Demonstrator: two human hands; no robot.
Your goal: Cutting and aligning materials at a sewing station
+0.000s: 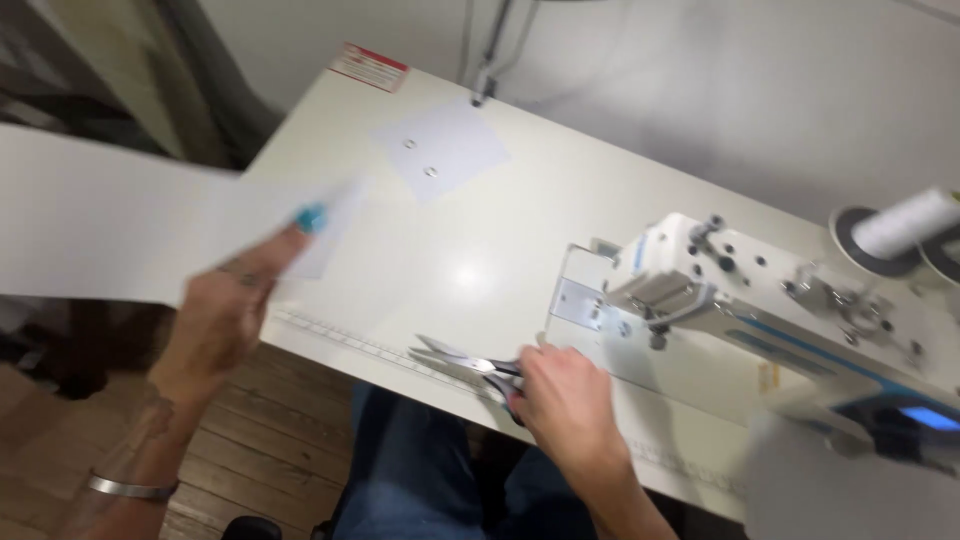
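We record, at the far left corner of the white tabletop point(480, 270), one small rectangular sticker point(370, 66), red with a pale band, lying flat at the very edge; its print is too blurred to make out. Nearer the middle lies a square white patch point(440, 148), flat, bearing two small metal studs. Along the near edge runs an inset measuring strip point(350, 345). Our left hand point(235, 300) is raised off the left edge of the tabletop, fingers closed in a pinch on a long white sheet point(110, 225), which stretches leftward out of view and hangs over the wooden floor point(250, 440); its right end overlaps the tabletop's left edge. A metal bangle point(130, 488) sits on that wrist. Our right hand point(565, 395) rests at the near edge, fingers curled through the dark handles of a pair of scissors point(465, 362), whose blades are parted and point left across the measuring strip. To the right stands a white sewing machine point(760, 300) with blue trim, its metal needle plate point(580, 303) just beyond the right hand, and a white thread cone point(905, 225) behind it at the far right. The widest bare stretch of tabletop lies between the square patch and the scissors; the right side is taken up by the machine. Beneath the near edge we note blue trousers point(410, 470).
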